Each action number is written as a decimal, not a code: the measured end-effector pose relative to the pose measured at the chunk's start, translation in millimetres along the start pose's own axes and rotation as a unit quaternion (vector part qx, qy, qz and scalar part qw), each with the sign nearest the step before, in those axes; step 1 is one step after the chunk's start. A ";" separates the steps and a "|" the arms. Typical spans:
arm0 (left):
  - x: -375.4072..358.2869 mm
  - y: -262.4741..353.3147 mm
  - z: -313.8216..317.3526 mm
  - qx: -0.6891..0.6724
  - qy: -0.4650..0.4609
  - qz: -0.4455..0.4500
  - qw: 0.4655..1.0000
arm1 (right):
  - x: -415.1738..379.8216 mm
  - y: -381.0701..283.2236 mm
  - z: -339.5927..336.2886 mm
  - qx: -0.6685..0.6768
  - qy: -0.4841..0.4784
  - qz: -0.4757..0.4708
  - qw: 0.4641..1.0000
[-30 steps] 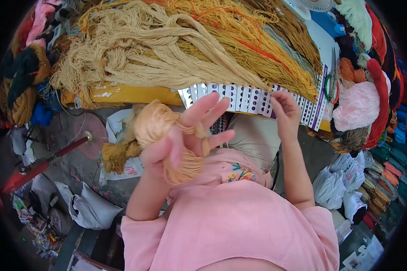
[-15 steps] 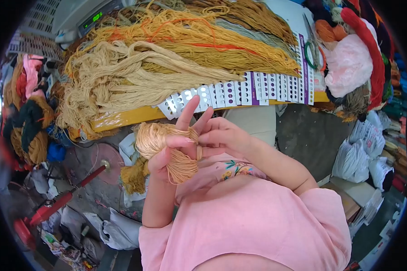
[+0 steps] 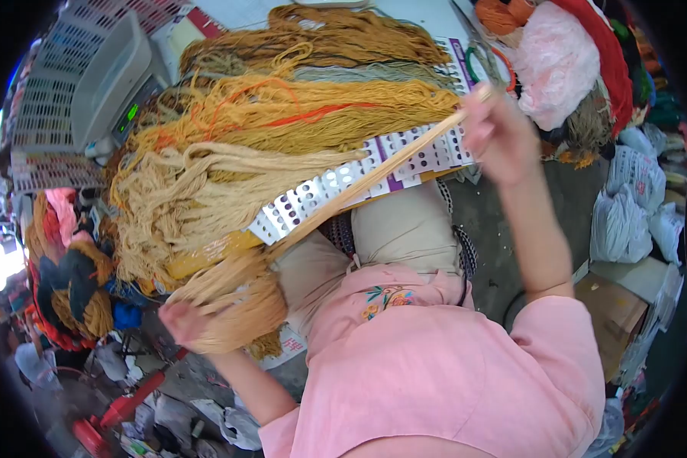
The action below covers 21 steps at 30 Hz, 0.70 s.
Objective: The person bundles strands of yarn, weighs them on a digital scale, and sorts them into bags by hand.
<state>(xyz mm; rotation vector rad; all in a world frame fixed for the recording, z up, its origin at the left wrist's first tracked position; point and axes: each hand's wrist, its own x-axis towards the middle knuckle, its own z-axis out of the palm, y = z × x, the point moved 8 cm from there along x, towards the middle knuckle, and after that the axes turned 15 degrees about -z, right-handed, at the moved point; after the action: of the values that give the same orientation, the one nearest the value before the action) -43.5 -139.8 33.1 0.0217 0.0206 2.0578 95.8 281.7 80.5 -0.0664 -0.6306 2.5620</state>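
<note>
In the head view, I saw the peach thread [image 3: 244, 305] fanned out beyond the near-left corner of the surface [image 3: 210, 256], its narrow end stretched past the cards [image 3: 301, 200] at the near edge. The right hand [image 3: 502, 141] had its fingers pinched on that end; blur kept me from telling how closed the left hand [image 3: 185, 324] was at the wide part. I judged the thread light, soft and easily tangled, best gripped where gathered. Half a second earlier, it was a compact bundle with both hands close together.
</note>
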 end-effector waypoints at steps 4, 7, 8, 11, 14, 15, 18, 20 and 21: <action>-100.0 98.6 -27.4 -0.053 0.061 0.103 0.991 | 17.3 -246.8 -43.1 -0.298 0.139 -0.406 0.853; -101.8 118.8 -12.4 0.068 0.111 0.150 0.980 | -2.9 -332.1 -13.9 -0.117 -0.072 -0.471 0.871; -81.1 106.7 -19.4 -0.144 0.097 0.199 0.965 | 5.6 -308.8 -3.9 -0.118 -0.069 -0.471 0.871; 71.6 -11.7 -9.2 0.000 0.112 -0.058 0.992 | 29.6 -187.8 -16.7 -0.464 0.028 -0.301 0.832; 162.9 -117.2 -28.2 0.051 0.146 -0.252 0.955 | 29.9 -28.0 -60.0 -0.580 -0.005 -0.080 0.810; 180.4 -137.9 -32.2 0.184 0.264 -0.229 0.919 | 23.9 4.7 -75.1 -0.576 -0.019 -0.008 0.817; 212.3 -186.7 -47.1 0.419 0.407 -0.265 0.767 | 3.5 40.6 -89.0 -0.675 -0.033 -0.116 0.728; 220.3 -207.3 -79.0 0.429 0.438 -0.291 0.734 | -6.8 45.0 -73.2 -0.739 -0.063 -0.198 0.641; 231.3 -213.5 -84.8 0.498 0.397 -0.305 0.708 | -11.6 46.8 -67.1 -0.759 -0.055 -0.220 0.610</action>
<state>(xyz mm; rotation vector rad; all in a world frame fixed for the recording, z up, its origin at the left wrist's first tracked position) 34.8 164.1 -55.2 -0.1826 1.4730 1.0329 95.5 268.5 -1.1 -0.2651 -2.2890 0.9013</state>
